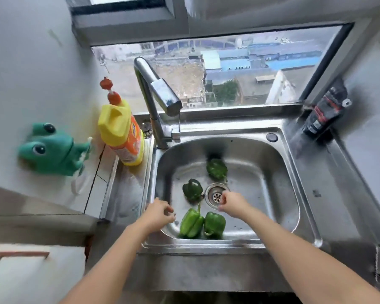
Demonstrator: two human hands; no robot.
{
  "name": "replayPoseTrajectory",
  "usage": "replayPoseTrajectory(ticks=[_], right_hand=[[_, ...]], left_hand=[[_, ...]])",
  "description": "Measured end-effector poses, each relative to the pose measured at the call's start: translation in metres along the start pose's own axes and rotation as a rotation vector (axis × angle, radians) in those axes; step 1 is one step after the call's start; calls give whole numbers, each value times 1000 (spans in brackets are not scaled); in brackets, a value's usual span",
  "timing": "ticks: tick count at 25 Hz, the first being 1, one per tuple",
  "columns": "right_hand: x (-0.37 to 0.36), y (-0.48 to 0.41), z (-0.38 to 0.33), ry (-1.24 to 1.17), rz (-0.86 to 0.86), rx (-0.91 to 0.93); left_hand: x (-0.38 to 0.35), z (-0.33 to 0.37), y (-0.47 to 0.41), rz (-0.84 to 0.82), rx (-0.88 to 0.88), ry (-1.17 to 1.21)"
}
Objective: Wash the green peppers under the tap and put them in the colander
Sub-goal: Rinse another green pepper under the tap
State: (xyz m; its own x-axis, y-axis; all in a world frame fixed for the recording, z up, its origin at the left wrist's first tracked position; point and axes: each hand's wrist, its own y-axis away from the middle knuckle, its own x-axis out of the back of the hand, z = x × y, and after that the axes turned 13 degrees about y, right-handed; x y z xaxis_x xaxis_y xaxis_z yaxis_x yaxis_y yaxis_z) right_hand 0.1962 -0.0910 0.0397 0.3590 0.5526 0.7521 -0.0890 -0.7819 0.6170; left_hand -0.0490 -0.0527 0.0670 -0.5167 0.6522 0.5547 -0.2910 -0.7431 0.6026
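Both hands are empty. The left hand [160,212] hovers at 8 o'clock of the sink [261,172], fingers loosely curled. The right hand [232,201] hangs over the drain [216,195], also loosely curled, gripping nothing I can see.

All four green peppers lie on the sink floor. Going by the drain, the far pepper [216,168] is at 12, the dark pepper [192,189] at 9, and the light green pepper [191,223] and the near pepper [214,223] touch each other at 6 to 7.

What could go wrong, I reckon:
- The skins are glossy, so a lazy grab could let one squirt out and bang the steel.
- The tap [160,93] sits at 11, and water hitting a rounded pepper could spray the steel desk [329,172] and the detergent bottle [121,137] at 9.
- No colander in view, so expect a drippy carry.

Small kitchen corner: a window [228,69] at 12 and a frog toy [48,148] on the wall at 9.
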Motion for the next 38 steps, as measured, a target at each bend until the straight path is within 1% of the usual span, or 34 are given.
replayPoseTrajectory(ticks=[2,4,6,10,13,15,16,18,20,22,24,25,26,28,30,32,33,36,38], right_hand=[[-23,-23,7,137,-162,154],[-44,-36,10,203,-276,269],[-59,-47,11,159,-336,285],[-69,-57,12,78,-328,235],[-62,-61,19,43,-325,213],[-55,-60,25,-66,-301,164],[-50,-58,25,-172,-288,124],[-33,-54,19,-457,-278,50],[-6,-45,4,-689,-239,48],[23,-31,-13,-798,-158,153],[53,-12,-30,-795,-79,292],[66,-3,-36,-767,-67,349],[80,5,-42,-717,-55,398],[108,9,-47,-563,-5,458],[139,-4,-56,-497,119,441],[168,-31,-72,-525,213,318],[179,-46,-85,-505,204,264],[190,-83,-121,-352,83,219],[196,-95,-135,-396,63,192]], left_hand=[[-4,-4,-1,39,18,55],[-8,-6,-2,63,38,100],[-10,-6,-4,54,85,140],[-18,-5,-7,49,191,232],[-23,-9,-10,62,236,253],[-24,-8,-11,71,236,260],[-23,-5,-10,73,232,250],[-20,6,-10,86,242,269],[-15,21,-11,125,259,450],[-6,43,-11,70,302,801],[4,66,-12,-83,332,1211],[8,76,-12,-152,331,1378],[14,85,-12,-180,325,1511],[26,99,-11,-127,340,1709],[37,104,-10,-74,334,1793],[44,105,-10,-59,325,1813],[47,105,-9,-58,326,1813],[51,107,-9,-58,330,1782],[54,110,-11,-59,329,1753]])
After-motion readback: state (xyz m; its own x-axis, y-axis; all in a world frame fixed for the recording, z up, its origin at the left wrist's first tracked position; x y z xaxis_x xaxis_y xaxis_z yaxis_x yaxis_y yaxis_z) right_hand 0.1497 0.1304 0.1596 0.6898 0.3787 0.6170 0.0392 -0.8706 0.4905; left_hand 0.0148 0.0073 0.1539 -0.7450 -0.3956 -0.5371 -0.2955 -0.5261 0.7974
